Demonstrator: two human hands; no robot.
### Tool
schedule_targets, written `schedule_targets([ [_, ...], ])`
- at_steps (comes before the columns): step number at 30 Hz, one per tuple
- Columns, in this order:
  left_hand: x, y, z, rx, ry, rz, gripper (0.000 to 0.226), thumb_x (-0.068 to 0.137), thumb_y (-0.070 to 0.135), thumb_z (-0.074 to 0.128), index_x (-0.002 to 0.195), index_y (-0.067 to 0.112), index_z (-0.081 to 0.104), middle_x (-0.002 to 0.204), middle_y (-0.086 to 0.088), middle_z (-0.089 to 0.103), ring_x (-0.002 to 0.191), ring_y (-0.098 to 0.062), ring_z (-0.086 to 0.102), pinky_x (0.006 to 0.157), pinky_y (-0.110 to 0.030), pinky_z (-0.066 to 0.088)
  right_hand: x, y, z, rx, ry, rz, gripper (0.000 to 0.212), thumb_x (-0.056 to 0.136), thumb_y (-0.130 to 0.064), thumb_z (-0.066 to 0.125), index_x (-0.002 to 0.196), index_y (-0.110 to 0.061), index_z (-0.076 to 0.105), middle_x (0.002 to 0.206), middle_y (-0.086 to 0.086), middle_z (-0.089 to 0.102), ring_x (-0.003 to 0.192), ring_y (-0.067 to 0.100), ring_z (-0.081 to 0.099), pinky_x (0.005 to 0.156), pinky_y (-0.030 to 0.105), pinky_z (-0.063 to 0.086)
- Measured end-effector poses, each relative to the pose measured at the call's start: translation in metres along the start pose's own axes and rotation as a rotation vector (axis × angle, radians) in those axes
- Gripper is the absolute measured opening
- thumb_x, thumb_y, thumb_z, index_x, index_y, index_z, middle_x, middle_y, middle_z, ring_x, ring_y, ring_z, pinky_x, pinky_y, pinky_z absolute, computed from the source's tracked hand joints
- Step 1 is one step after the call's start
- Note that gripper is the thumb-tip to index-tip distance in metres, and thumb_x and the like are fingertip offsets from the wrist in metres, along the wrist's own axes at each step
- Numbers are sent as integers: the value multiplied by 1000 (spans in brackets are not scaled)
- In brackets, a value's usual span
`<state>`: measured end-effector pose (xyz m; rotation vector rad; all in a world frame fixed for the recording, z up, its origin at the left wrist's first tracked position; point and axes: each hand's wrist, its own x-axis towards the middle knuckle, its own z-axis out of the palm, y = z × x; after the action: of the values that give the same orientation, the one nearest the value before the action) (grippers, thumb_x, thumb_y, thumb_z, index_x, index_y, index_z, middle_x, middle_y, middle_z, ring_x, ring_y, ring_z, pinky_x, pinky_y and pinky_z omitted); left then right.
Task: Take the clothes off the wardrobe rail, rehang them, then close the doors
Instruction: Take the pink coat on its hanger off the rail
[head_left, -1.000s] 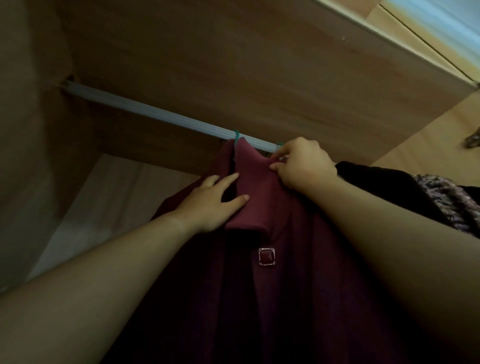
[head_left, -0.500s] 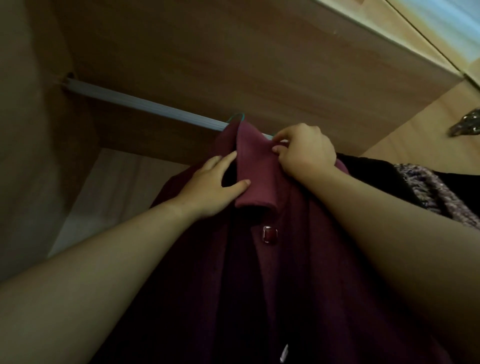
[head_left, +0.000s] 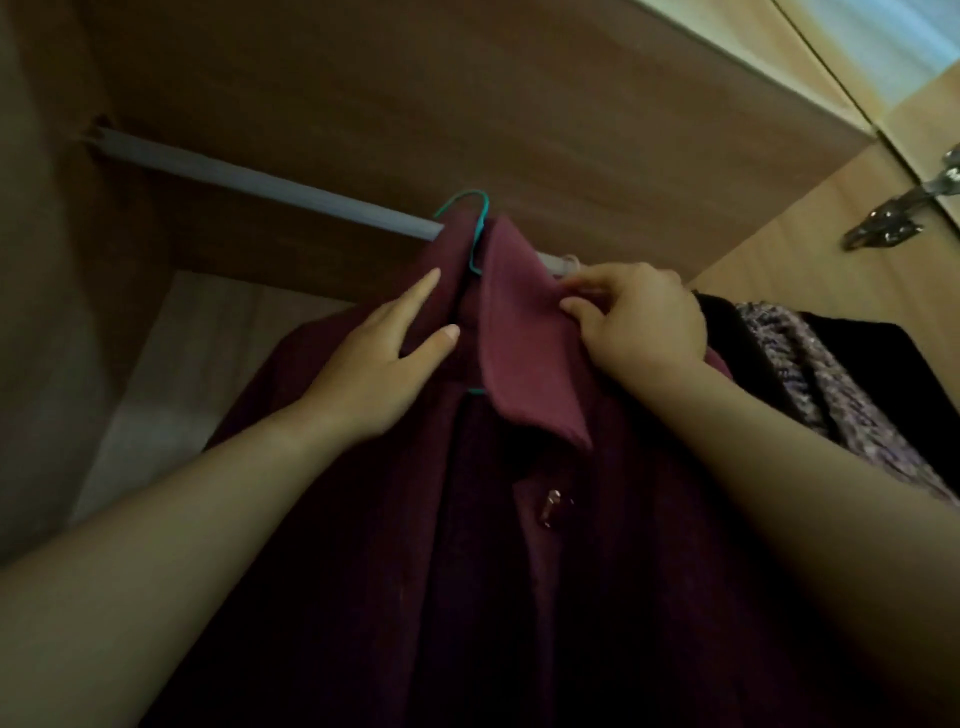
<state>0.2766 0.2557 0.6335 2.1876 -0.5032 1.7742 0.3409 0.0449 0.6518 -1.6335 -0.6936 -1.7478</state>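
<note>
one maroon coat (head_left: 519, 545) is the thing in hand. it hangs just under the rail (head_left: 260, 179), toward the rail's right part, on a teal hanger (head_left: 470, 208). over the last second the hanger's hook has come into fuller view: a second ago only a sliver of teal showed at the rail, and now its whole curve stands over the rail's upper edge. whether it has cleared the rail or sits on it cannot be told. the square button (head_left: 550, 504) below the collar (head_left: 524, 338) was face-on before and now shows nearly edge-on, so the coat front has twisted. by this, the coat is likely being lifted off or settled onto the rail, with the doors yet to be closed.

the coat's long axis runs straight down from the rail, collar uppermost and hem out of view. its front faces the person, and the hook points up.

the left hand (head_left: 384, 364) lies flat with straight fingers on the coat's shoulder below the rail, grasping nothing. the right hand (head_left: 639, 322) pinches the collar's right edge between thumb and fingertips, just below the rail. further right along the rail hangs a dark speckled garment (head_left: 810, 374), and beyond the rail's right end is a metal hinge (head_left: 893, 218).
</note>
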Motion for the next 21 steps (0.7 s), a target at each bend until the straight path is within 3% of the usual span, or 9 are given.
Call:
schedule_targets([
  [3, -44, 7, 2, -99, 1, -73, 47, 93, 44, 46, 137, 53, 30, 120, 23, 53, 114, 0, 48, 94, -22, 33, -49, 15, -9, 3, -49, -30, 22, 86, -35, 60, 107, -39, 67, 106, -10, 68, 99, 17, 62, 80, 32, 50],
  [5, -67, 7, 3, -91, 40, -88, 42, 94, 43, 45, 134, 48, 37, 106, 23, 55, 101, 5, 52, 83, -18, 37, -81, 24, -13, 46, -65, -39, 20, 84, -34, 63, 104, -39, 68, 100, -11, 69, 90, 15, 63, 77, 35, 52],
  [8, -91, -3, 6, 36, 59, -109, 39, 93, 41, 46, 132, 35, 46, 118, 11, 53, 108, -5, 51, 89, -22, 37, -123, 33, -17, 119, -82, -40, 19, 82, -33, 67, 99, -39, 70, 87, -12, 67, 75, 9, 61, 68, 33, 53],
  [11, -122, -10, 8, 120, -139, -183, 59, 86, 66, 34, 134, 33, 45, 132, 6, 52, 121, -13, 48, 102, -35, 36, -155, 38, -26, 193, -74, -30, 18, 81, -32, 68, 97, -39, 71, 82, -13, 66, 69, 4, 59, 63, 31, 52],
  [13, -146, -4, 8, 211, -203, -186, 67, 79, 73, 23, 131, 36, 44, 127, 8, 57, 116, -14, 53, 100, -41, 40, -175, 41, -35, 223, -87, -25, 18, 80, -32, 68, 96, -38, 71, 81, -13, 67, 68, 3, 60, 63, 30, 52],
  [15, -165, 10, 6, 216, -168, -199, 58, 80, 76, 31, 120, 38, 49, 111, 13, 63, 99, -12, 59, 87, -36, 46, -194, 45, -45, 270, -147, -9, 18, 79, -33, 69, 96, -40, 71, 81, -16, 66, 68, 2, 58, 63, 28, 50],
  [18, -199, 37, 4, 182, -101, -305, 37, 81, 70, 46, 102, 42, 56, 89, 19, 66, 80, -5, 62, 75, -33, 50, -227, 53, -65, 304, -293, 6, 22, 80, -36, 67, 99, -47, 67, 82, -21, 63, 72, -2, 57, 64, 12, 40],
  [21, -237, 68, 7, 195, -44, -420, 28, 78, 65, 52, 93, 43, 60, 77, 13, 68, 68, -6, 62, 69, -31, 50, -261, 62, -86, 417, -440, 24, 28, 82, -32, 66, 106, -47, 64, 91, -19, 64, 83, -1, 60, 73, 16, 45],
])
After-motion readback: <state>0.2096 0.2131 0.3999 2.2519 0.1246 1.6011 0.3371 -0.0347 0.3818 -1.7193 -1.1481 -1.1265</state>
